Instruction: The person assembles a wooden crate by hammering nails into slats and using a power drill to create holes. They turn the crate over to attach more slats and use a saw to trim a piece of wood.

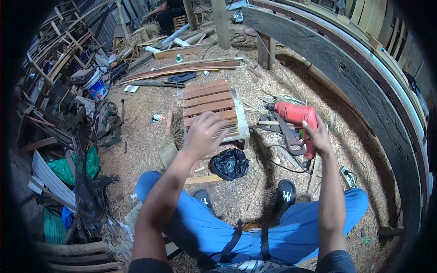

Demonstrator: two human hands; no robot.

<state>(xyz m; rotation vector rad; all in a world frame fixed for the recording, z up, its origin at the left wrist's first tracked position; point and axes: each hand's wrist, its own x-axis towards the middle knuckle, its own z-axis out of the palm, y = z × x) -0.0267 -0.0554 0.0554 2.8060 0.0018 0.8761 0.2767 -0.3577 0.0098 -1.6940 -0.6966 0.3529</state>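
Observation:
A red power drill (295,114) is held in my right hand (320,136), its black chuck pointing left. My left hand (203,133) hovers over the near part of a slatted wooden panel (209,96), fingers spread; whether it touches the slats is hard to tell. The panel lies on a low pale stand (241,113). Beneath and beside the drill, a handsaw (291,139) and other tools rest on the ground. A black plastic bag (229,164) sits just in front of the stand.
A long dark timber beam (341,63) curves along the right. At the left are a bench vise (110,111), a white-blue bucket (95,85) and stacked scrap. Wood strips (182,70) lie farther back. A power strip (348,176) and cables are by my right knee. Another person sits at the back.

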